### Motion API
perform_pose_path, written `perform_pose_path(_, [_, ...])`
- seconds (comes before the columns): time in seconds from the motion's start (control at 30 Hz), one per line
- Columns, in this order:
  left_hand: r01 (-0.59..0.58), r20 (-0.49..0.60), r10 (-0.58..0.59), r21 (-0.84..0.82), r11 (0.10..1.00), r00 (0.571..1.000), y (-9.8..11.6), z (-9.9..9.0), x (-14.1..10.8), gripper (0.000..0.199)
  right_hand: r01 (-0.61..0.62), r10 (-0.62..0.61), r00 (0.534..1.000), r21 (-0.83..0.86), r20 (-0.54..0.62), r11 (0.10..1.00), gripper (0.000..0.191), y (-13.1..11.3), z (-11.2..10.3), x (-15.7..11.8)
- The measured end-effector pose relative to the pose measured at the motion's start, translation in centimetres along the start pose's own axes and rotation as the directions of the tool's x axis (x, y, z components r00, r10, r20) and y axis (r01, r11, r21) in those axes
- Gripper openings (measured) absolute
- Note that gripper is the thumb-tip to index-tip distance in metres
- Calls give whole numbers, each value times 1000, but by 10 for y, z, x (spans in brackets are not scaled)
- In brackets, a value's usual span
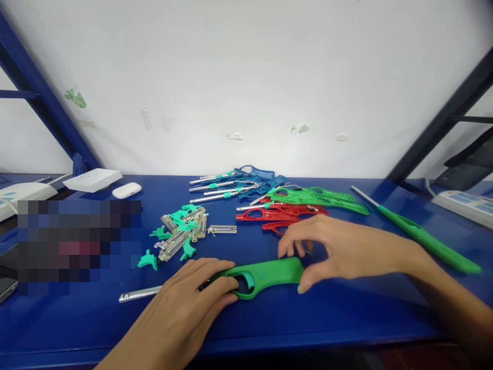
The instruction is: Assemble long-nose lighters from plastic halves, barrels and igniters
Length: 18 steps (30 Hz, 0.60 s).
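A green utility lighter (271, 276) with a teal trigger and a metal tube (140, 294) lies on the blue table in front of me, its tube pointing left. My left hand (198, 298) is closed over its front part, with fingertips at the trigger opening; the palm hides where the tube meets the body. At the handle's right end, my right hand (327, 252) has its thumb and curled fingers on either side of the handle. Beyond my left hand lies a pile of clear fuel tanks (179, 244) and teal triggers (148, 260).
Blue lighter halves (262, 185), red halves (265, 213) and green halves (319, 198) lie toward the wall. Another green lighter (431, 239) rests at the right. A white case (127, 190) and a power strip (466, 205) are at the sides.
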<state>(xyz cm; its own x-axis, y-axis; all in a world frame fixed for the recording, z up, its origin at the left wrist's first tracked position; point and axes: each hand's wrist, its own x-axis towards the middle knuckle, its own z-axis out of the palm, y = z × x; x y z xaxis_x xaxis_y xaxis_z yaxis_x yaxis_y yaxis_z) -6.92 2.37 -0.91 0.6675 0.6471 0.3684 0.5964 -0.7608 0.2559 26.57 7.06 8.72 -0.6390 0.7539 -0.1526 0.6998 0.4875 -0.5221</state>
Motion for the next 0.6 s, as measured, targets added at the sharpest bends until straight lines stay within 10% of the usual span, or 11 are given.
perform_pose_path(0.6, [-101, -178, 126, 141, 985, 976, 14, -4, 10, 28, 120, -133, 990, -228, -43, 966, 30, 1, 18, -3])
